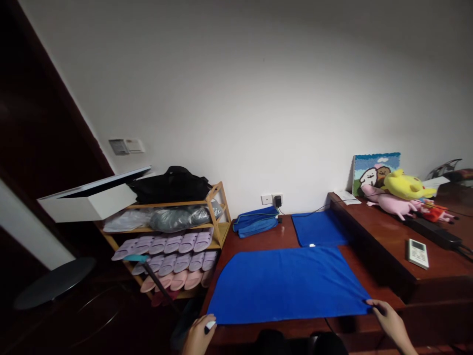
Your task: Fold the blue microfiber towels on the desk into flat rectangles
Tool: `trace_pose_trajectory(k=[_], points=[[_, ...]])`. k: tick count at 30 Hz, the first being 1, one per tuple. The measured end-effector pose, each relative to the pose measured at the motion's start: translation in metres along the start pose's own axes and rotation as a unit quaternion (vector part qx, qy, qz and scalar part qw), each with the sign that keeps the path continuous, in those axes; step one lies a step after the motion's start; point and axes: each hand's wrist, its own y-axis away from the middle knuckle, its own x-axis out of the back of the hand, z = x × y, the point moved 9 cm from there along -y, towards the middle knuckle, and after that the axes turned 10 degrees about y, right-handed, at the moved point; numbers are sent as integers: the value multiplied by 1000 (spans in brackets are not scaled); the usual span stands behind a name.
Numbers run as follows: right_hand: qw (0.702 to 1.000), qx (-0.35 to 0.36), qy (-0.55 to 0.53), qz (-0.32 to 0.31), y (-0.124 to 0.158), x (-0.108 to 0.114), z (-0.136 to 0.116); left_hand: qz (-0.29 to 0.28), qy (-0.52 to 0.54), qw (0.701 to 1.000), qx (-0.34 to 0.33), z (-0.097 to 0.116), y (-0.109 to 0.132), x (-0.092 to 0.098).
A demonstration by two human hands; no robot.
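A large blue cloth (281, 286) lies spread flat on the reddish-brown wooden table (231, 241). My left hand (198, 336) is closed at its near left corner, with a small white and dark item showing by the fingers. At the near right corner, my right hand (389, 320) pinches the cloth's edge, and something dark shows beside the thumb. Behind the large cloth rests a folded blue cloth (320, 228) with a small white tag. A second folded blue cloth (256, 223) sits against the wall at the back left.
On the left, a wooden shoe rack (218, 217) bears several slippers (177, 244), a black bag (172, 185) and a white box (92, 202). The raised ledge (369, 222) at right carries plush toys (404, 185) and a white remote (418, 253). A plug (278, 200) is in the wall socket.
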Motion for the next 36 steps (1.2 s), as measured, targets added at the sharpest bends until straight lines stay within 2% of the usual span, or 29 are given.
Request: trace_pose_trajectory(k=[3,6,10,12,15,18,20,23,26,30,36], points=[[1000,-4,11,-6,0,-3,7,-35,0,999,18,0,1,-1],[999,6,50,-11,-3,-4,12,-76,-51,995,31,7,4,-2],[986,54,158,-1,-15,-9,-1,-59,-185,981,3,31,-11,4],[976,95,198,-3,-28,-19,-20,-43,-203,978,-18,43,-33,0],[962,166,213,-36,-58,-52,-59,-37,-162,986,-18,49,-84,-19],[951,202,228,-54,-97,-90,-92,-28,-132,990,49,36,-141,-42],[945,205,248,-50,-119,-114,-101,-30,-135,986,95,23,-172,-59],[933,218,281,-48,-134,-145,-98,-56,-133,981,130,9,-198,-82],[914,227,331,-49,-130,-164,-81,-75,-121,980,138,-1,-205,-98],[896,224,378,-61,-122,-170,-67,-66,-83,988,116,-7,-207,-102],[886,199,408,-98,-123,-168,-72,-84,22,994,61,-3,-223,-105]])
